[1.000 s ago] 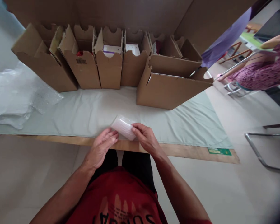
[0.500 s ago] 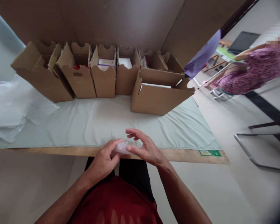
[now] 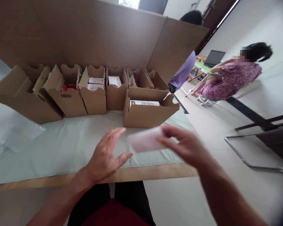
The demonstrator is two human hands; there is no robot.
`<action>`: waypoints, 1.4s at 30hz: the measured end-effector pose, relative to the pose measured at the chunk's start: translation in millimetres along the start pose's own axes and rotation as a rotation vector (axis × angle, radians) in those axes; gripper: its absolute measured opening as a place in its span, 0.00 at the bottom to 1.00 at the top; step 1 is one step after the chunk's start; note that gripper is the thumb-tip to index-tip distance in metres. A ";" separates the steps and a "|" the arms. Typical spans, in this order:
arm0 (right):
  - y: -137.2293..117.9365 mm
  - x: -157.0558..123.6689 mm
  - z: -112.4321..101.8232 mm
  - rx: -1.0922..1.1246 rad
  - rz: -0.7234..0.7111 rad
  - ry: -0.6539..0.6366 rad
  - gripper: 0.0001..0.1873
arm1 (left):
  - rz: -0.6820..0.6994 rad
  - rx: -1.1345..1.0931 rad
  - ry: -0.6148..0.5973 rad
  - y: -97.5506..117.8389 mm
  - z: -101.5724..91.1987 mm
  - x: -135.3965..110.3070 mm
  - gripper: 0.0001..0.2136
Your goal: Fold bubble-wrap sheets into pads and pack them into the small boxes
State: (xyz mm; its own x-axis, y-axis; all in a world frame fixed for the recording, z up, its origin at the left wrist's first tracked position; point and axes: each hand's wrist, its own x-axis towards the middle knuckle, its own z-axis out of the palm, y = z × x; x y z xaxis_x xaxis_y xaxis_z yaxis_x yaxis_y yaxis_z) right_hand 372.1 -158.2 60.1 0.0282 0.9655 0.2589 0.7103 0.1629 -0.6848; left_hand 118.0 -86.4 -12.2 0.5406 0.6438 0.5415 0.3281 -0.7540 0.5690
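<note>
Right hand (image 3: 185,142): a bubble-wrap packet (image 3: 143,140) is pinched by one end, a bit blurred.
The packet has just been let go by the left hand (image 3: 106,153), which is held wide apart at nine o'clock to it with nothing inside, so one hand is freed. It is seen against the pale green cloth (image 3: 68,150), with a cardboard box (image 3: 147,117) set at twelve o'clock.

White wall (image 3: 277,31); pale floor (image 3: 207,133); bright window (image 3: 129,3); green-topped table (image 3: 201,65) beyond.
</note>
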 end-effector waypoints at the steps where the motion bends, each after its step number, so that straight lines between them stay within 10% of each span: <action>1: 1.2 12.9 -22.4 -0.019 0.003 0.169 0.08 | 0.068 0.056 0.053 -3.7 -1.6 20.7 0.25; 3: 4.7 42.6 -61.0 -0.127 0.029 0.477 0.07 | 0.153 0.144 0.113 -12.6 2.4 63.4 0.24; 6: 15.5 89.2 -89.9 -0.303 0.126 0.570 0.06 | 0.176 0.211 0.087 -25.9 23.3 113.1 0.25; 15: 39.0 145.4 -63.3 -1.125 0.526 0.016 0.21 | 0.281 0.280 0.165 -40.9 55.6 115.8 0.19; 31: 64.9 169.8 -40.4 -1.086 0.488 -0.459 0.20 | 0.262 0.269 0.188 -45.4 62.2 117.8 0.20; 36: 41.1 166.7 -50.2 -1.113 0.484 -0.370 0.16 | 0.268 0.257 0.195 -43.9 61.7 119.0 0.20; 42: 45.1 95.1 -102.3 -0.808 0.357 0.079 0.16 | 0.085 0.022 0.298 -50.2 60.2 97.3 0.31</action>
State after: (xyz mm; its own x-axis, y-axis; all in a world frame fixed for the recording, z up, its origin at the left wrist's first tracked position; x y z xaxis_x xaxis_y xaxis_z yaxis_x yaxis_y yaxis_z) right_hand 478.7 -79.8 123.5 0.3703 0.9096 0.1884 0.9286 -0.3674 -0.0515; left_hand 200.8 6.3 -25.4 0.3170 0.5860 0.7457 0.3097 -0.8071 0.5026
